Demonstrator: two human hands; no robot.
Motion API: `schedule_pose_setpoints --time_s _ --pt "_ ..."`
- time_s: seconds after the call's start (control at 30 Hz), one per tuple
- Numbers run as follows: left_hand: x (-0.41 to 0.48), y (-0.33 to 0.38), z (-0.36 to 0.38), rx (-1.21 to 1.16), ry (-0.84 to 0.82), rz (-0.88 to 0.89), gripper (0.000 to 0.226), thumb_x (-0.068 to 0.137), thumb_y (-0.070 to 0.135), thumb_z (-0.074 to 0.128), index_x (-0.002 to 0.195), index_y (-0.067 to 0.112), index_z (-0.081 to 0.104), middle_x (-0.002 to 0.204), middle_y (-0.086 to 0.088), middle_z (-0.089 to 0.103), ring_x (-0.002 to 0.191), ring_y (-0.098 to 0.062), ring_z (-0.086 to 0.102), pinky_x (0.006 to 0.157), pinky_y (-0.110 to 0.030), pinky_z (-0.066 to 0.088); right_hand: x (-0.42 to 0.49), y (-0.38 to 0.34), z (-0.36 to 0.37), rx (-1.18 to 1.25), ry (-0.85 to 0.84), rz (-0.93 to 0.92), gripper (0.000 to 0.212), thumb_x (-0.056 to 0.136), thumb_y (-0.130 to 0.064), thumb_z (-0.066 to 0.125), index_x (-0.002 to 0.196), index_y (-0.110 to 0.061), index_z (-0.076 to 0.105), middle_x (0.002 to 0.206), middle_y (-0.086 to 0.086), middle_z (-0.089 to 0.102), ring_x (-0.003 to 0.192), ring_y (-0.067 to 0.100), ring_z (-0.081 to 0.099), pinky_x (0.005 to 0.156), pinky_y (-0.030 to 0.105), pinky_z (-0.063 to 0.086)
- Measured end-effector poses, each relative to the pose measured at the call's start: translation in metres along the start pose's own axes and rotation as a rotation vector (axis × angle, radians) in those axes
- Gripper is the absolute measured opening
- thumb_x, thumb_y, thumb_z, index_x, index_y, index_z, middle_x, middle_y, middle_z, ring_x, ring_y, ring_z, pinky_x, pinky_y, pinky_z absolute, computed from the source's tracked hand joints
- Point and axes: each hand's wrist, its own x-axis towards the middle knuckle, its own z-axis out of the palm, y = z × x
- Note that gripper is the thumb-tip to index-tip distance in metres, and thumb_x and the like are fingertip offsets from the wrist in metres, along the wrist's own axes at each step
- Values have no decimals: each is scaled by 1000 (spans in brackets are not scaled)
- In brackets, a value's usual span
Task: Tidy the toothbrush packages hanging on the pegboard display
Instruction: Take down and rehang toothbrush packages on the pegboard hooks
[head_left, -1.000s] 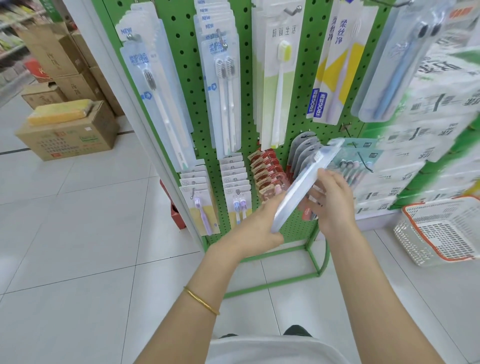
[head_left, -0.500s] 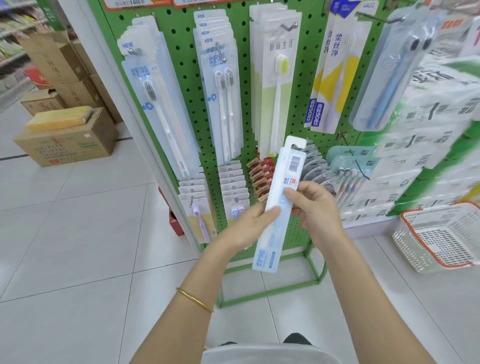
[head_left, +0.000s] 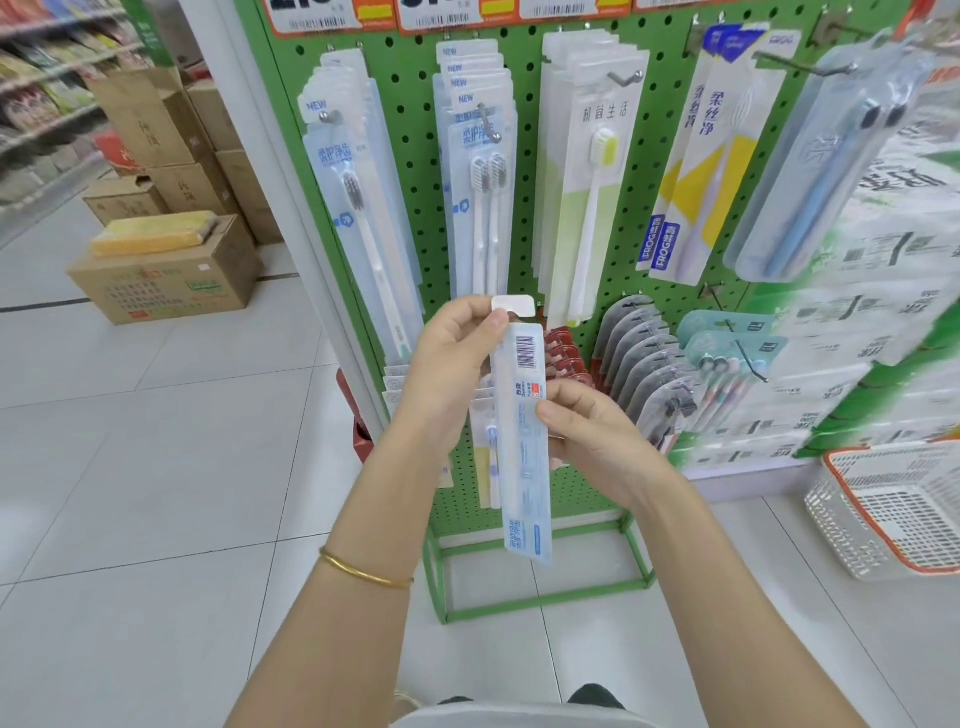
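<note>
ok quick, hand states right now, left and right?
left hand: closed, pinching the top of the toothbrush package just below its hang tab.
right hand: closed, gripping the same package at mid-length.

Green perforated pegboard (head_left: 410, 119); pale-blue barcoded toothbrush package (head_left: 524, 467) before it; white, orange-rimmed basket (head_left: 883, 519) to its right.

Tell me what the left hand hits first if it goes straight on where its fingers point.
Probably the lower end of the twin-brush packs hanging just above the left hand, which pinches the barcode package; depth unclear.
</note>
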Motion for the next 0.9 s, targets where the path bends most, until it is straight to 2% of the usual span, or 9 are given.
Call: schedule_pose_setpoints --time_s 0.03,0.1,0.17,0.27,0.4,0.5,0.6,0.73,0.9 --pt "-1 3 -2 -52 -1 -12 12 97 10 49 97 11 61 87 -2 62 83 -16 60 81 -34 52 3 -1 4 23 -42 17 59 61 -47 84 97 -7 62 95 5 72 81 16 68 68 25 53" --pt "-3 11 -6 -157 1 -28 12 98 9 46 96 9 57 83 -3 59 76 -14 58 72 -29 52 9 1 12 40 -96 18 71 63 -48 83 109 -2 56 109 14 69 98 28 67 86 39 54" --pt "-7 21 -10 -228 13 -37 12 99 9 44 97 7 55 77 -3 58 65 -11 59 61 -23 50 13 1 25 37 -128 -3 78 63 -49 83 117 0 54 111 18 68 100 34 65 95 49 49" --pt "-13 34 -17 -155 70 3 17 100 14 45 108 9 59 81 1 66 72 -11 62 66 -24 49 19 -6 45 -93 -84 -80 65 63 -43 83 111 -6 60 98 9 70 90 26 66 87 43 53" --pt "-21 55 -31 4 232 183 24 100 23 44 118 15 58 108 -3 67 100 -15 64 87 -27 52 30 -34 76 -271 153 -260 43 67 -33 77 104 -19 59 95 4 67 85 19 64 76 27 52" --pt "-25 69 -38 98 316 323 21 98 29 48 114 19 56 111 0 64 100 -13 63 88 -30 52 38 -61 101 -443 312 -384 34 72 -31 80 92 -32 52 83 -20 58 75 -8 56 68 12 44" --pt "-21 80 -44 158 378 417 14 92 29 54 105 26 55 103 8 62 91 -1 60 81 -27 51 48 -75 121 -572 411 -439 42 71 -43 78 96 -27 49 84 -21 52 77 -7 51 71 19 45" --pt "-14 88 -49 177 422 476 10 93 18 59 100 25 56 97 8 63 86 -1 60 77 -19 49 62 -80 137 -698 460 -444 50 72 -50 72 101 -21 45 93 -15 50 85 6 52 77 32 46" --pt "-7 87 -53 204 425 477 11 93 15 59 94 25 55 88 11 64 80 -2 61 74 -20 49 70 -78 143 -782 500 -399 49 74 -53 68 97 -21 39 88 -14 47 79 12 51 67 33 42"
